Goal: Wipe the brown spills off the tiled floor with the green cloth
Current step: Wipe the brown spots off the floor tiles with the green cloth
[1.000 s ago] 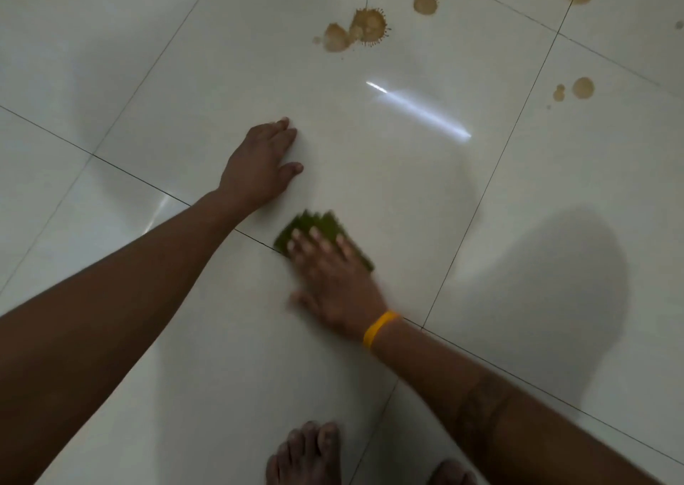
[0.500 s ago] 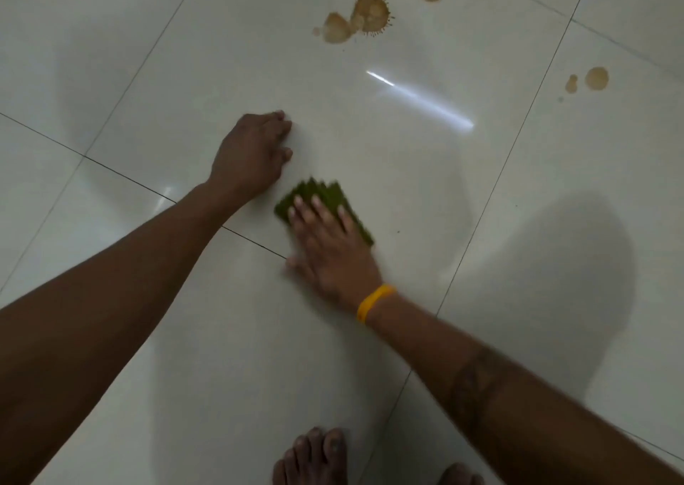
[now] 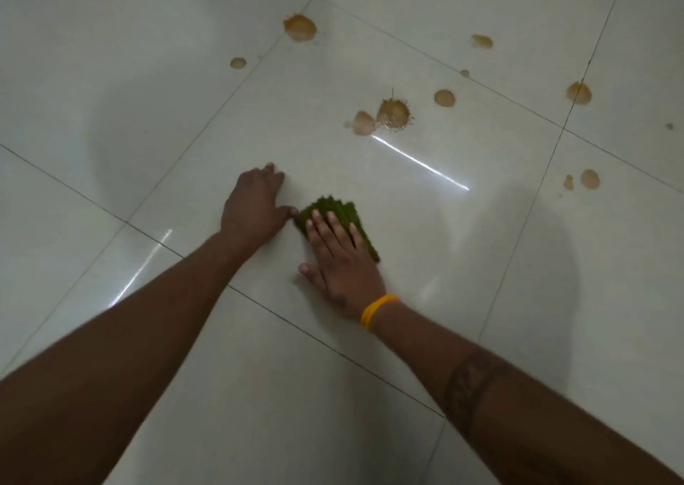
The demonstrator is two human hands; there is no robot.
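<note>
The green cloth [image 3: 335,212] lies flat on the white tiled floor [image 3: 111,77] near the middle of the view. My right hand [image 3: 340,262], with a yellow wristband, presses down on it with fingers spread. My left hand [image 3: 255,203] rests palm down on the tile just left of the cloth, its thumb nearly touching the cloth's edge. Beyond the cloth lies a large brown splash [image 3: 392,114] with a smaller blob joined to its left. More brown spots sit further off: one at the far middle [image 3: 299,27] and a pair at the right [image 3: 589,179].
Several other brown drops are scattered across the far tiles, such as a round spot [image 3: 444,98] and one on a grout line [image 3: 579,92]. A bright light streak [image 3: 422,162] reflects on the glossy tile. Dark grout lines cross the floor.
My right hand has slid the cloth forward and to the right, up beside my left hand. The view has tilted up, so more far spills show and my feet have left the frame.
</note>
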